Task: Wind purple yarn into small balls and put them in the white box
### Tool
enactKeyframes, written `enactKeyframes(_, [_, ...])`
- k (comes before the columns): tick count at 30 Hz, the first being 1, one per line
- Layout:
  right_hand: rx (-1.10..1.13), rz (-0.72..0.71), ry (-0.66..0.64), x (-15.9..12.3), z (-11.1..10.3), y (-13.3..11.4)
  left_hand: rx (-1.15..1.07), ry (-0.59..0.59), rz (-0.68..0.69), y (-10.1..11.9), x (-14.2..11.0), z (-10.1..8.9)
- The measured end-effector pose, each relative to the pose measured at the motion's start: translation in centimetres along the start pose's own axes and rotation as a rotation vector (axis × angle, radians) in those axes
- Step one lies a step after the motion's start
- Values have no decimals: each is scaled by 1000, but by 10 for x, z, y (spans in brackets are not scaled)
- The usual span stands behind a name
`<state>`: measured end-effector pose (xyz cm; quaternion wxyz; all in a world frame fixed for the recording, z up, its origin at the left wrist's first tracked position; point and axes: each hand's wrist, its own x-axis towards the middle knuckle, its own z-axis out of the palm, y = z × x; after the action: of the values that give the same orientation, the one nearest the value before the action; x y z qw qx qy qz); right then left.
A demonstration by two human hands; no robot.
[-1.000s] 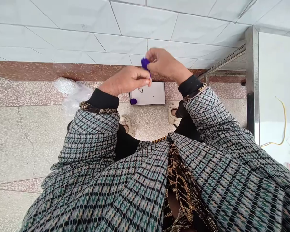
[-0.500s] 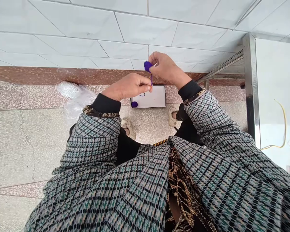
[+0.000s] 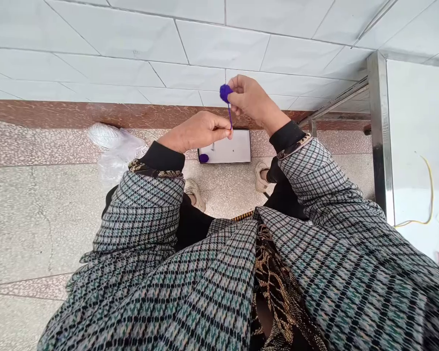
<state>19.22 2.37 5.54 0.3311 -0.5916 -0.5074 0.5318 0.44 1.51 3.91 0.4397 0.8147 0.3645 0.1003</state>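
From afar, I have both arms (image 3: 146, 209) reaching forward, angled toward each other; the left hand (image 3: 199, 130), its back turned up, pinches thumb against fingertips while the right hand (image 3: 254, 100), higher in view, curls its fingers (image 3: 238, 82) inward.

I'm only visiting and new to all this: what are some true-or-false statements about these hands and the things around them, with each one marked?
1. The right hand holds a fuzzy, round purple ball. True.
2. The left hand is higher in the picture than the right hand. False: the right hand is higher.
3. A thin purple strand runs between the ball and the left hand. True.
4. The shallow, rectangular white-bottomed box hangs on the wall. False: it lies on the speckled floor.
5. A second round purple piece lies at the box's corner. True.
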Motion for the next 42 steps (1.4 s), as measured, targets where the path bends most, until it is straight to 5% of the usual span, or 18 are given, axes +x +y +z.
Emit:
enactKeyframes(4, [-304,-26,-176,5,-4,12,-19,213,-102,6,-9,-14])
enactKeyframes(9, [-66,52,-481,-11,-3,-4,51,349,-237,1,-10,-25])
enactKeyframes(14, [422,59,-293,-14,-2,-14,-13,325,-329,-6,-2,-15])
enactKeyframes(17, [531,53,-144,-7,-2,-12,28,245,-192,-9,4,-3])
enactKeyframes(21, [466,83,-4,-1,0,-9,128,95,60,-10,5,6])
enactKeyframes(24, [135,84,37,0,1,-6,171,154,87,-7,-1,4])
enactKeyframes(27, [-213,132,-35,0,0,-2,247,266,23,-4,-8,-4])
enactKeyframes(29, [-330,141,-201,-2,-1,-2,287,331,-23,-4,-10,-10])
enactKeyframes(33, [-214,83,-498,-10,-4,-8,225,422,-142,-6,-8,-16])
enactKeyframes(38, [200,120,-406,-17,-4,-12,-21,442,-302,-6,0,-9])
enactKeyframes(42, [407,119,-282,-12,-1,-8,-117,348,-290,-2,0,-3])
